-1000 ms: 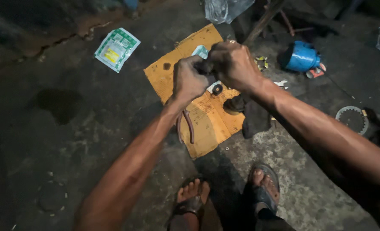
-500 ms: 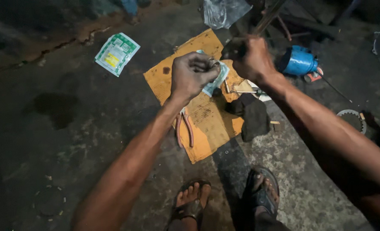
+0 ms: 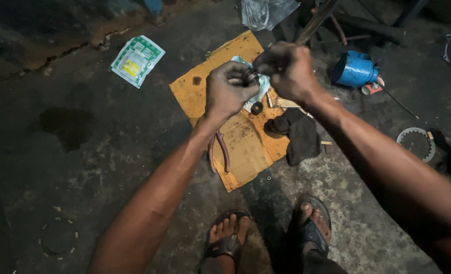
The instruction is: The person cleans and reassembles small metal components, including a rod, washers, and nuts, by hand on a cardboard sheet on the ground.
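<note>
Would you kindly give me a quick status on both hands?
Left hand and right hand together grip a small dark round part above the cardboard. Pliers below, untouched.

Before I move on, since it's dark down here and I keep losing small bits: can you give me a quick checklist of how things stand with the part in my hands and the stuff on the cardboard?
1. Both hands on the small dark part: ok, left hand and right hand meet on it.
2. Part over the cardboard, so drops land there: ok.
3. Pliers within reach: ok, on the cardboard below the left hand.
4. Dark ring accounted for: ok, lying on the cardboard.
5. Black rag at hand: ok, at the cardboard's right edge.
6. Part seated or aligned: cannot tell, fingers hide it.
</note>
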